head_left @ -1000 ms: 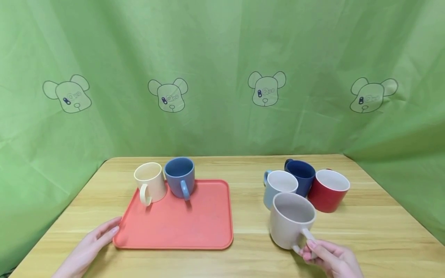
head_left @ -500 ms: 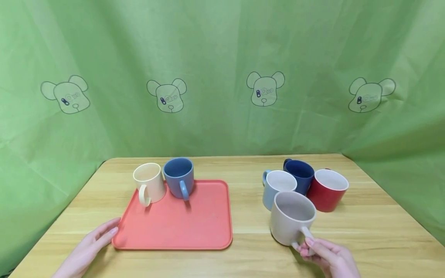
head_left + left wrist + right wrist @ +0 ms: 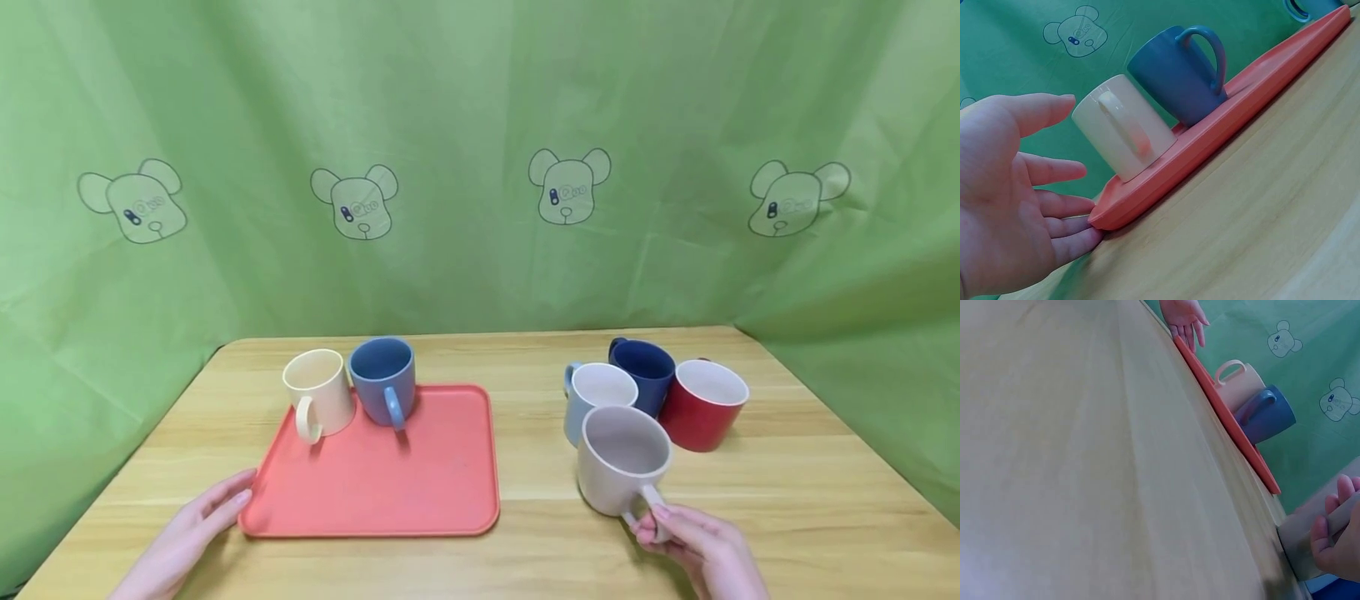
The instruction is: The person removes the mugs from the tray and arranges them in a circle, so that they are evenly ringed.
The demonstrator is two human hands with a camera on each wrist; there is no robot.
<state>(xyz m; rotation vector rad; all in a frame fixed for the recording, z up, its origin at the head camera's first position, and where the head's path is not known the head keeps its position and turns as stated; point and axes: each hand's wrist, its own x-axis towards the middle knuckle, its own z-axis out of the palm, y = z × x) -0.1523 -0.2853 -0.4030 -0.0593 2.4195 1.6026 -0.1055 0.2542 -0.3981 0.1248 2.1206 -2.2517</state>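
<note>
In the head view my right hand pinches the handle of a greyish-beige mug. The mug stands in front of a light blue mug; whether its base touches the table I cannot tell. At the left, my left hand touches the near left corner of a red tray. Its fingers are extended against the rim in the left wrist view. A cream mug and a blue mug stand upright along the tray's far side, handles toward me.
Behind the greyish mug, a dark blue mug and a red mug are grouped with the light blue one. The wooden table runs back to a green curtain with printed bear heads.
The greyish mug and my right hand have shifted slightly away from me and left. My left hand stays at the tray corner. The whole view has drifted a little.
</note>
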